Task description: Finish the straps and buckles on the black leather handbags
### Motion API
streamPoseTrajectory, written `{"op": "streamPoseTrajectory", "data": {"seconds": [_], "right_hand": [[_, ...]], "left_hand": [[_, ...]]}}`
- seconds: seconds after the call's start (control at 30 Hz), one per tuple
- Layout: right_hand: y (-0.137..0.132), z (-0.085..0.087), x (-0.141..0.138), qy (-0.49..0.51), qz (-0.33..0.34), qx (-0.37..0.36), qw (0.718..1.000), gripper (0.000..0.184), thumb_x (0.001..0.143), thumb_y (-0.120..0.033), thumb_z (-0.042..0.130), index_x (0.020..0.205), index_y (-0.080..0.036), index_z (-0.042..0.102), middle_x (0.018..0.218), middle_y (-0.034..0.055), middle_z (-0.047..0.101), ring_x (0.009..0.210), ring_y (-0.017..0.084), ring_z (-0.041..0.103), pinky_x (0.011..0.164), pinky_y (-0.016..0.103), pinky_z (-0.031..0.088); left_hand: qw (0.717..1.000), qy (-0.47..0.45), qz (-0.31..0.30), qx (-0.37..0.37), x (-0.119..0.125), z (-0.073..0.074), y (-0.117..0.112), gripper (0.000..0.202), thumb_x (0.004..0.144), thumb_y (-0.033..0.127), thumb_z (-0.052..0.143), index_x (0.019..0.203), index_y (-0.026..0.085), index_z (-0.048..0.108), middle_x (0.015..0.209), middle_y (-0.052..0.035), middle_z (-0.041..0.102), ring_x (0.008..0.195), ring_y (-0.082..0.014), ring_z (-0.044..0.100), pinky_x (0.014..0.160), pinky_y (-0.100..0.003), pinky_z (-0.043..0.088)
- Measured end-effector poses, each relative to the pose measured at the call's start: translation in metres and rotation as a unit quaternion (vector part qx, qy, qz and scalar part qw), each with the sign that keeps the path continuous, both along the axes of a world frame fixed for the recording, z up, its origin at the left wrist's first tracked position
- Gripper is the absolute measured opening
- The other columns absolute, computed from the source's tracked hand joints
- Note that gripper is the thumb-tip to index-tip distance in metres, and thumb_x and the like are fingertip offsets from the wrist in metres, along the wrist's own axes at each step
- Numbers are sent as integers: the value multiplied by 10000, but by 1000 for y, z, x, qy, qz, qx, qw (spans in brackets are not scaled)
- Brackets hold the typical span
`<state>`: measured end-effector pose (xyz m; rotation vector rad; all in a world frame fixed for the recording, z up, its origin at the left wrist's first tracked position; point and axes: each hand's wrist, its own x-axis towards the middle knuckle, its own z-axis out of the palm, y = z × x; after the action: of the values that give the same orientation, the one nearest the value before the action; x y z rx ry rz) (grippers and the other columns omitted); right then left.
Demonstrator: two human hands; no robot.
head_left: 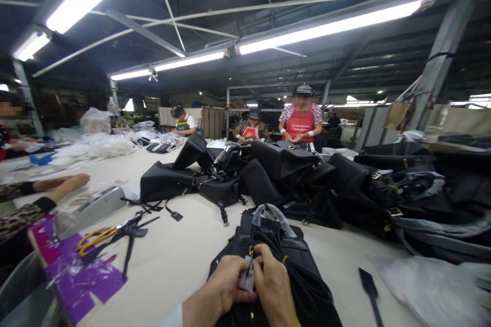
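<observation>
So your black handbag (291, 255) is lying flat on the desk (184, 265), pulled in close to you. That looks deliberate: the desk takes the weight and both hands are free for the fiddly part. Your left hand (222, 286) and right hand (274, 286) are both resting on the near end of the handbag, curled nearly shut. The fingertips of both are pinching the same small pale piece (248, 277). It might be a tag or a bit of wrapping, but it's too small to tell. My guess is it takes both hands because the thing is tiny and floppy, so one steadies it while the other works it.

At the far end of the handbag the plastic-wrapped handle (273, 214) stands up, well away from your fingers. The wrap is probably there to keep it from getting scuffed.

Left of the handbag are the yellow-handled scissors (97, 237), on the edge of a purple sheet (76, 276). A tape dispenser (92, 208) sits just past them, and everything there is lying loose. Further left again, a co-worker's hand (74, 182) rests flat on the desk. It isn't yours.

Beyond the handbag is the pile of black bags (291, 168), heaped and apart from it. Right of the handbag a loose black strip (369, 283) lies by itself, with some clear plastic (433, 291) past that.
</observation>
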<state>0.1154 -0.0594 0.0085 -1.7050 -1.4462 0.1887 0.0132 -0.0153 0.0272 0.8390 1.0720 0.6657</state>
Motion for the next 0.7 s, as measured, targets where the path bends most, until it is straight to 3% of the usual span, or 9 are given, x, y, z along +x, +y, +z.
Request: {"op": "streamPoseTrajectory", "data": {"seconds": [0.33, 0.57, 0.7], "right_hand": [[14, -39, 1, -24, -56, 77, 995, 285, 898, -122, 299, 1043, -222, 524, 664, 28, 696, 576, 226, 694, 478, 269, 426], [24, -46, 7, 64, -68, 69, 993, 234, 908, -181, 294, 963, -217, 518, 644, 24, 668, 565, 211, 678, 484, 261, 436], [25, -47, 6, 76, -69, 79, 992, 215, 903, -194, 295, 906, -227, 507, 603, 15, 639, 528, 215, 659, 468, 270, 420]], "left_hand": [[995, 99, -15, -26, 17, -5, 23, 160, 734, 112, 584, 576, 118, 558, 477, -14, 541, 396, -134, 497, 477, -315, 529], [989, 136, -51, -16, 25, -6, 30, 78, 821, 152, 569, 745, 140, 580, 511, 28, 559, 445, -137, 570, 529, -297, 555], [986, 157, -63, -9, 28, -10, 33, 150, 911, 223, 539, 794, 142, 586, 552, 47, 563, 454, -118, 566, 524, -278, 537]]}}
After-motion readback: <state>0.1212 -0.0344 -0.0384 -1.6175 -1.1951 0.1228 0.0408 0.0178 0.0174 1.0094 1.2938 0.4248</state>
